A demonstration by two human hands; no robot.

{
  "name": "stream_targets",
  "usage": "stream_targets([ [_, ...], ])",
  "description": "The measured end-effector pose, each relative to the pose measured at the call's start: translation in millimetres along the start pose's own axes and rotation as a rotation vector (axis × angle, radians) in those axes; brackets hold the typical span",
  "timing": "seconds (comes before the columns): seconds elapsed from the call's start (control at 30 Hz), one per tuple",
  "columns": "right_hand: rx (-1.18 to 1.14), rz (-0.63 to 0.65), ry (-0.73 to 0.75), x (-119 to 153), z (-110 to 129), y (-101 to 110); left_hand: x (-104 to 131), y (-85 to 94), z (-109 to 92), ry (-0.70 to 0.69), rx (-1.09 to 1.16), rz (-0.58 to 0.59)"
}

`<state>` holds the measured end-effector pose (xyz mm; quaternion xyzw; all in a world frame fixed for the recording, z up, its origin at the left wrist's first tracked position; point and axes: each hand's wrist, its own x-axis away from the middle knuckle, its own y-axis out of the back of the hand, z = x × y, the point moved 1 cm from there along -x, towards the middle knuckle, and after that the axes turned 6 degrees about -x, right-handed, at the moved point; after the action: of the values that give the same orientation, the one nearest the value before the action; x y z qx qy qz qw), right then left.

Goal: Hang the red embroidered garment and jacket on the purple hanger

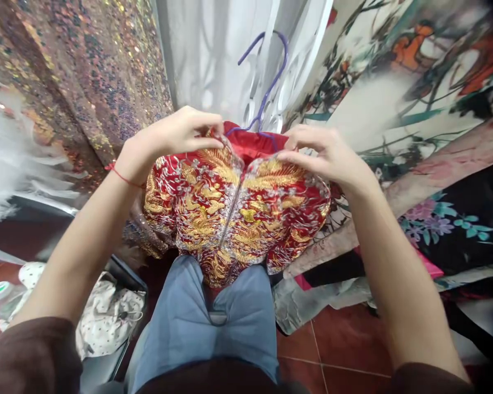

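A red jacket with gold and silver embroidery hangs in front of my knees on a purple wire hanger. Its front is joined along the middle up to just below the collar, where the red lining shows. My left hand pinches the collar edge on the left between thumb and fingers. On the opposite side, my right hand grips the other collar edge the same way. The hanger's hook rises between both hands, and its lower part goes down inside the neck opening.
Sequined fabric and white feathery trim hang at left. Floral-printed cloth hangs at right. A dotted white cloth bag lies on a dark chair beside a plastic container. Red floor tiles show below.
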<state>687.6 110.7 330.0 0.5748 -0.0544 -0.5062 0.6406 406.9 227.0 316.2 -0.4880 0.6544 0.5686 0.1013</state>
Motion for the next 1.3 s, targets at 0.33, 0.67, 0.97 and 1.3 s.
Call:
stream_targets([
  [0.33, -0.154, -0.386, -0.153, 7.4, -27.5, -34.1, 2.5, -12.9, 24.7, 0.112, 0.269, 0.143],
  [0.67, 0.553, -0.35, -0.062, -25.7, 38.7, -73.7, 10.7, -34.4, 9.7, 0.019, 0.315, -0.134],
  [0.97, 0.426, -0.292, 0.022, -46.2, 24.4, -90.5, 19.0, -35.9, 26.3, 0.117, 0.009, -0.299],
  [1.3, 0.031, -0.236, -0.121, 15.9, -18.5, -12.2, 52.8, -22.4, 66.5, 0.175, -0.097, -0.23],
])
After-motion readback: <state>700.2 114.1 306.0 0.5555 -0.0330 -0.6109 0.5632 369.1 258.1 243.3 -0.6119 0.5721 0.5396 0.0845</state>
